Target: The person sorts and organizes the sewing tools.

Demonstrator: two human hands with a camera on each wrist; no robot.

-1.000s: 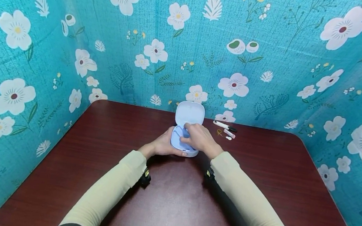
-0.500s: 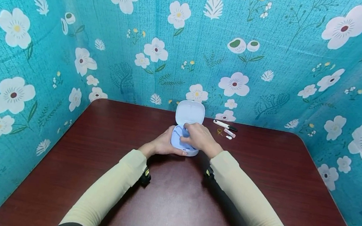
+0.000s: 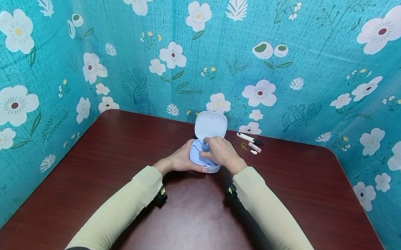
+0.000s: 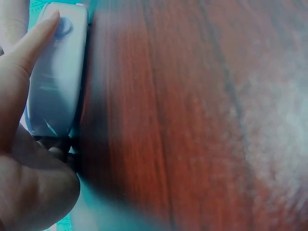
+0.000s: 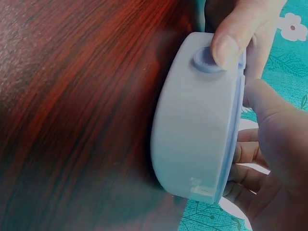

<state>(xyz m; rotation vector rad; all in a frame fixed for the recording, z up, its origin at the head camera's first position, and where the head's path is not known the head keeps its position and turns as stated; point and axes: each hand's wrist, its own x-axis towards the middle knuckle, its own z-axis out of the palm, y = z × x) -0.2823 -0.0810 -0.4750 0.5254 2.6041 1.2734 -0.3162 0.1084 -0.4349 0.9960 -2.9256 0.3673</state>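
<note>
A pale blue-white case [image 3: 212, 170] stands on the table with its lid [image 3: 211, 124] raised at the back. My left hand [image 3: 179, 159] grips its left side, thumb along the front wall. In the right wrist view that thumb lies on a round blue button [image 5: 204, 61] on the case's front. Over the blue interior [image 3: 196, 157] is my right hand [image 3: 222, 152], reaching in from the right with bent fingers. The right wrist view shows those fingers behind the case's rim; whether they hold something inside is hidden.
Right of the case lie a white marker with a black end [image 3: 249, 138], a small pink-and-white item [image 3: 255, 147], a yellow ring-like item [image 3: 243, 145] and a small white piece [image 3: 253, 152]. A flowered teal cloth [image 3: 292, 40] hangs behind the dark red table [image 3: 189, 222].
The view has shifted very slightly. Both hands and the case keep almost the same position, with at most a small movement of the right fingers inside.
</note>
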